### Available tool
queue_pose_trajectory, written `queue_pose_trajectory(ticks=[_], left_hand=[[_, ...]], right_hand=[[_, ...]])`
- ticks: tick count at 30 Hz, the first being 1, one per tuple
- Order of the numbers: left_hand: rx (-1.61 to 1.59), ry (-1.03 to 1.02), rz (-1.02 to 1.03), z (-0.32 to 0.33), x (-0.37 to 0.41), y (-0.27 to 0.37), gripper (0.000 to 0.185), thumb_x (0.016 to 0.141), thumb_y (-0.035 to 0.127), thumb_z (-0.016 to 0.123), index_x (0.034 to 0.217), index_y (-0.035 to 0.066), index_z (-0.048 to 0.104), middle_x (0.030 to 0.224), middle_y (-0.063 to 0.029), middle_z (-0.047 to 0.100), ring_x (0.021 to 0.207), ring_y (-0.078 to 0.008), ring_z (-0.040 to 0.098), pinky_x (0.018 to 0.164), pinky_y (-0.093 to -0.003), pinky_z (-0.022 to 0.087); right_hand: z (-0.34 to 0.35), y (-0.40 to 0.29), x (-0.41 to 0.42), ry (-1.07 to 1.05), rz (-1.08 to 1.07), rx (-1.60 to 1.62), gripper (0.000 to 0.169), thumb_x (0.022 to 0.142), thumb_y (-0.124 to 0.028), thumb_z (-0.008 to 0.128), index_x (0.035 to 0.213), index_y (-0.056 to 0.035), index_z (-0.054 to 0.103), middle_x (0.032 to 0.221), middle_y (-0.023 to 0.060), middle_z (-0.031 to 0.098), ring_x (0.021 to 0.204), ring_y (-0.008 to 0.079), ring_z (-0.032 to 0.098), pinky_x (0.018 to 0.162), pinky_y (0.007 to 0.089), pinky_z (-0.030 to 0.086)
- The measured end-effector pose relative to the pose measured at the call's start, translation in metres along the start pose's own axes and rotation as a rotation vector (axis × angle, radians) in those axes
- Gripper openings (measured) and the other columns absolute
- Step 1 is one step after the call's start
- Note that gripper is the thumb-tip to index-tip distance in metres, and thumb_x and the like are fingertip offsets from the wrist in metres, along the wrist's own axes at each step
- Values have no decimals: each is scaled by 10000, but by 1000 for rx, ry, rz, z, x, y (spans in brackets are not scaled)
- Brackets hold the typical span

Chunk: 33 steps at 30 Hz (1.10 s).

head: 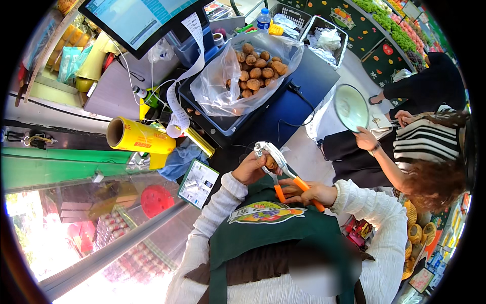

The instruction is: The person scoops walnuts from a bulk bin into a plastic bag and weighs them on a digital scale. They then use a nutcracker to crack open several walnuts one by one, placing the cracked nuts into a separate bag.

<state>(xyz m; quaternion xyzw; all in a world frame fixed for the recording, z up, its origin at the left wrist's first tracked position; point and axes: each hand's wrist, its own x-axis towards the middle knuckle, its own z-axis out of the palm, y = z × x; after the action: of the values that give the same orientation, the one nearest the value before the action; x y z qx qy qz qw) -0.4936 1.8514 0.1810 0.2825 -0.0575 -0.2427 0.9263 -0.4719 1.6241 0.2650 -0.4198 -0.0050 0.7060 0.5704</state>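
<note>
In my left hand [252, 167] a brown walnut [271, 162] sits between the metal jaws of a nutcracker [279, 155] with orange handles. My right hand [313, 193] is around those handles, which stand somewhat apart. Beyond my hands, an opened clear plastic bag [212, 91] full of walnuts [255, 73] lies on the tray of a black counter scale [228, 131].
A screen [140, 19] with a curling paper receipt [195, 68] stands behind. Left lie a yellow film roll [142, 136] and blue cloth [182, 159]. A person in a striped top [425, 140] holds a round pale green dish [351, 107] at right. Baskets stand behind the scale.
</note>
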Motion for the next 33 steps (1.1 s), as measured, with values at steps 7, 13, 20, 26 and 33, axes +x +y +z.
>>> queue_pose_trajectory(ticks=[7,13,20,26,33], left_hand=[[36,18,2,2,0,-1,581,792,475,657,1132,27,515,1054,-132,585,845,-207,607,796,-361,488],[-23,23,-53,21,2,15,565,813,369,645,1216,18,467,1048,-147,562,842,-205,594,768,-350,505],[50,51,98,16,12,23,708,745,306,703,1301,-3,392,1136,-128,509,946,-211,568,841,-325,486],[-76,276,183,-62,-81,-8,413,879,441,556,906,30,546,934,-95,558,922,-216,529,751,-324,458],[226,1004,-282,-75,-174,-119,243,939,217,505,1004,27,642,803,-63,650,564,-92,571,491,-235,499]], right_hand=[[7,-5,1,10,8,-47,881,639,24,419,1452,-42,86,1464,196,226,1339,266,290,1099,350,251],[4,-17,-7,-75,10,1,975,620,21,459,1464,-87,-16,1488,177,166,1380,255,197,1121,368,206],[5,-21,-1,-94,-36,-189,910,715,-85,502,1474,-145,5,1470,131,233,1223,192,410,847,236,407],[-26,13,-7,89,-257,-54,836,657,-25,471,1440,-83,186,1249,124,457,1087,219,505,834,269,430],[-84,44,103,672,-196,-1097,552,726,-98,548,1249,1,401,1014,215,524,949,360,547,819,413,442]])
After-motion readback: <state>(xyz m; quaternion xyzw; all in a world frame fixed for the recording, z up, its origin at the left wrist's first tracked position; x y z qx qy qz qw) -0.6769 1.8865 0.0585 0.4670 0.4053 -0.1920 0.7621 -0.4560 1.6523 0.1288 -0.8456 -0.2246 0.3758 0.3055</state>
